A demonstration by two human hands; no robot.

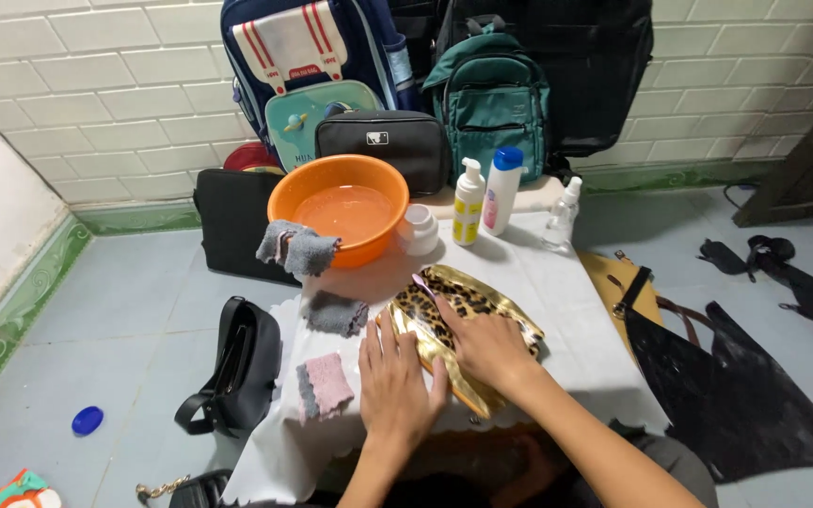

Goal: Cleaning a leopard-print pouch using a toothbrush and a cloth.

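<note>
I see my left hand [395, 381] and right hand [488, 343] pressed flat, grasping nothing, on the gold-trimmed leopard-print pouch [458, 325]; the folded pink-and-grey cloth [324, 386] lies unused nearby, left.

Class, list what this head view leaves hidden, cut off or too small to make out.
- Leopard-print pouch: its middle lies under the right hand and the left hand.
- Black bag: partly behind the orange basin and the table.
- Bottles: labels too small.
- Colourful item: cut by the bottom edge.
</note>
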